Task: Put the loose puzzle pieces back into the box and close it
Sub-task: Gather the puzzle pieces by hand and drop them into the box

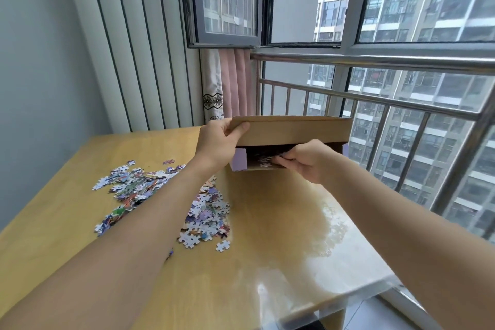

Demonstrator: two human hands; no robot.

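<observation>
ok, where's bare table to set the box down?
Free: table right of the pieces, from the box to the near edge, and the near-left corner. Crowded: centre-left pile, under the left hand's forearm.

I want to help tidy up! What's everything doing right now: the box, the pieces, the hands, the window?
Box: open, some pieces inside.
Flap: lifted up, held by the left hand.
Left hand: grips the flap's corner.
Right hand: fingers curled at the box opening, on pieces there.
Loose pieces: many scattered on the table.
Window: open.
</observation>
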